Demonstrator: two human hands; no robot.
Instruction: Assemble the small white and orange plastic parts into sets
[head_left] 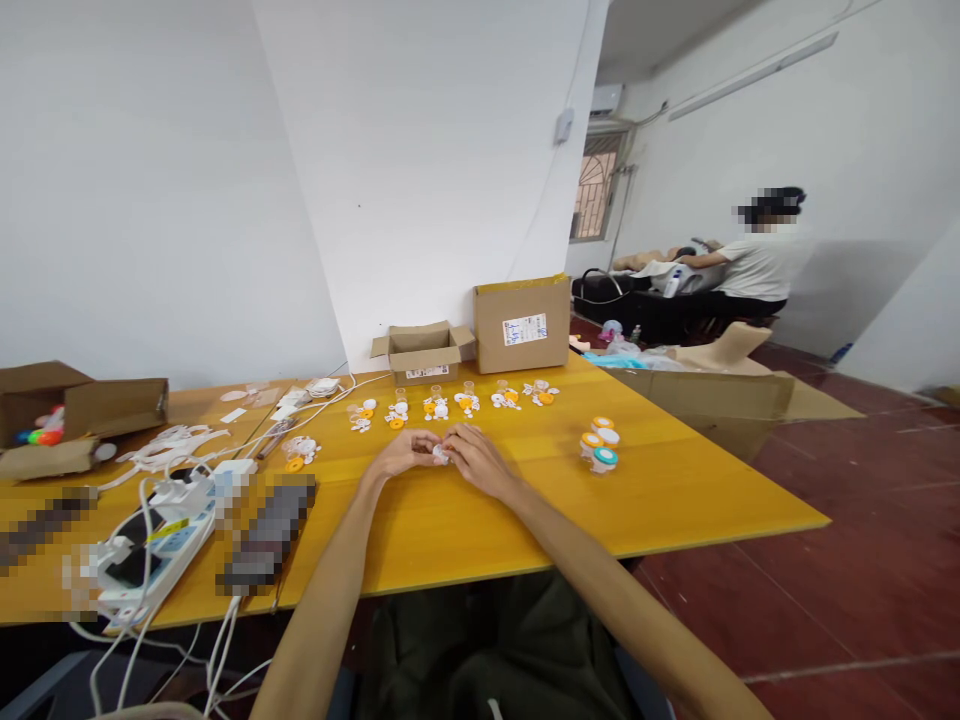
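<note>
My left hand and my right hand meet over the middle of the yellow table. Between their closed fingertips is a small white plastic part, touched by both; its exact kind is too small to make out. Beyond the hands, a row of small piles holds clear cups with white and orange round pieces. One more such pile lies to the left. On the right stands a cluster of small round containers with orange, white and teal tops.
An open cardboard box and a closed carton stand at the back. Left are a power strip, cables, a dark phone-like device and another open box. A person sits at the far right.
</note>
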